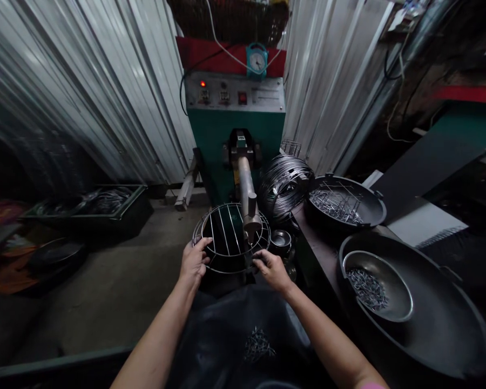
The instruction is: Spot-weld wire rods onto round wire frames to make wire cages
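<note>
My left hand (195,261) grips the left rim of a round wire rack (225,232), its index finger laid along the wires. Fingers pinched together, my right hand (269,266) is at the rack's front right edge, just below the machine's electrode tip; what it pinches is too small to make out. The rack sits under the metal arm (247,186) of a green machine (210,129). A small pile of short wire pieces (258,344) lies on the dark apron (210,335) over my lap.
Right of the machine are a wire coil (285,183), a black pan (372,208) of wire pieces, and a large pan (433,319) holding a metal bowl (403,289). A green bin (123,213) stands left. A blue clock (257,60) hangs above the panel.
</note>
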`<action>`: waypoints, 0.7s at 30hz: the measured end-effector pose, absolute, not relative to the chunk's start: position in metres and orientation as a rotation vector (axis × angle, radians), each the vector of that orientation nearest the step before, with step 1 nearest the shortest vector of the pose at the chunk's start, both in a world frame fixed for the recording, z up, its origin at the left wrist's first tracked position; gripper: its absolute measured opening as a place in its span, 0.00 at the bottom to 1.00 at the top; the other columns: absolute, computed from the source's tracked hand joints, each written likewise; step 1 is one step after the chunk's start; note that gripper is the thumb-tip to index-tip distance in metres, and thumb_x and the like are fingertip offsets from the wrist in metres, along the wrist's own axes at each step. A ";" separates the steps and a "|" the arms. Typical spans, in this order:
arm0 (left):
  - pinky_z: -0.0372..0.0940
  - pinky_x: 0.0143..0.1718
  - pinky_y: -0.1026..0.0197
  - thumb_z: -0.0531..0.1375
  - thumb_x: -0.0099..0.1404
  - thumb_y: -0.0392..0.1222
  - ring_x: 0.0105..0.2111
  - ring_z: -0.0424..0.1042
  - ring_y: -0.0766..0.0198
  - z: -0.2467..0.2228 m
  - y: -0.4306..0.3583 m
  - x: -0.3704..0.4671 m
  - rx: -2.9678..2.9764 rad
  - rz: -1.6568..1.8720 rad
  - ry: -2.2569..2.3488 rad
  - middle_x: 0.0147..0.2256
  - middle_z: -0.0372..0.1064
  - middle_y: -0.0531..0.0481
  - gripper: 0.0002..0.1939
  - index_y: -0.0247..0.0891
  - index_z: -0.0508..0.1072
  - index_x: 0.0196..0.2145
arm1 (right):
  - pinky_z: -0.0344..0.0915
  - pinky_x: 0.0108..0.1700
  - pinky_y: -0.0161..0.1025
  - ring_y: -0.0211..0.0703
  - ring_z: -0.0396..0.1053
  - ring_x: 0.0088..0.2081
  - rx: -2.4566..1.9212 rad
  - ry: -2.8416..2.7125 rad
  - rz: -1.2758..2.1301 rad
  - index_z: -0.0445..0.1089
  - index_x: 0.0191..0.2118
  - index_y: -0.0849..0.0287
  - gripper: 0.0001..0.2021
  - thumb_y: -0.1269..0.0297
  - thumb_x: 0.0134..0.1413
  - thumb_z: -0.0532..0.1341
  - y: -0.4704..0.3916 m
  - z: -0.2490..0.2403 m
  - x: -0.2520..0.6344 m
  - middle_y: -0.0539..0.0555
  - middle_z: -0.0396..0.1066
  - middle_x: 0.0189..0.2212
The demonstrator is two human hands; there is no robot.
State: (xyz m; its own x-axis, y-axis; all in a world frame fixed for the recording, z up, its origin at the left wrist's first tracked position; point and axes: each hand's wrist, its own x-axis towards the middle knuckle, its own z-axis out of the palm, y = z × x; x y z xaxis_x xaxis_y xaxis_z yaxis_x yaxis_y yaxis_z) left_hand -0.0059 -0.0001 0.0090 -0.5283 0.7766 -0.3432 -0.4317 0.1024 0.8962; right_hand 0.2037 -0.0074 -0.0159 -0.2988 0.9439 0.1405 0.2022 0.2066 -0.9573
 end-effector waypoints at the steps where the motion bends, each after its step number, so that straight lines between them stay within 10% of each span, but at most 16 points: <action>1: 0.37 0.13 0.71 0.66 0.35 0.42 0.13 0.42 0.78 0.009 0.000 -0.006 0.378 1.607 1.428 0.15 0.45 0.65 0.21 0.39 0.55 0.22 | 0.64 0.25 0.33 0.36 0.68 0.22 -1.095 -1.656 1.186 0.66 0.32 0.58 0.06 0.61 0.50 0.57 -0.007 -0.015 0.203 0.47 0.68 0.22; 21: 0.38 0.13 0.70 0.65 0.31 0.43 0.13 0.42 0.78 0.009 0.006 -0.011 0.306 1.523 1.449 0.15 0.45 0.64 0.22 0.38 0.56 0.21 | 0.64 0.24 0.32 0.33 0.67 0.20 -0.955 -1.403 1.205 0.62 0.35 0.57 0.09 0.56 0.54 0.55 -0.020 0.006 0.203 0.52 0.72 0.33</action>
State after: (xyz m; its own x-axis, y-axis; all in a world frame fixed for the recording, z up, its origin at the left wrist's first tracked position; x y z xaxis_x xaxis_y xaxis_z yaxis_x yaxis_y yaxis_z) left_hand -0.0109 0.0063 0.0088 -0.4943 0.7595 -0.4228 -0.4601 0.1841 0.8686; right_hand 0.2028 -0.0197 0.0060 -0.1754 0.9654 0.1930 -0.0447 0.1880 -0.9812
